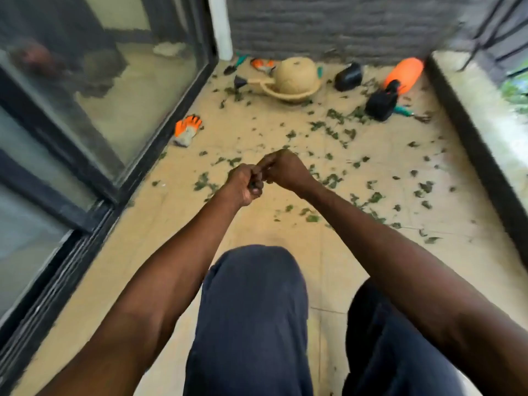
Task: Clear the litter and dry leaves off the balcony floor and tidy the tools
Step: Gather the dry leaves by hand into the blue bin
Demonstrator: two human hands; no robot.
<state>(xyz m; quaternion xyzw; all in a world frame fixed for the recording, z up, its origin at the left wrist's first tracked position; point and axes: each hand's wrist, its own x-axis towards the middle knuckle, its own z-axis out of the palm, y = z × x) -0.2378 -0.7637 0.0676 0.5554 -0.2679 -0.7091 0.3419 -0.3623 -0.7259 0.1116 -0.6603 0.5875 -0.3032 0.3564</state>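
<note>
Two hands meet in front of me above my knees: my left hand (245, 184) is curled into a fist and my right hand (281, 168) pinches its fingertips against it — something small and dark may sit between them, but I cannot tell what. Green leaves (331, 132) lie scattered over the tan floor (171, 238) ahead. Far back, a tan watering can (294, 78) sits on its side, its contents hidden. Near it lie a black pot (348, 77), tipped over, and a black-and-orange sprayer (393, 90) — blurred. One orange glove (187, 130) rests beside the sliding door (94, 115); another (262, 65) lies half hidden behind the can.
</note>
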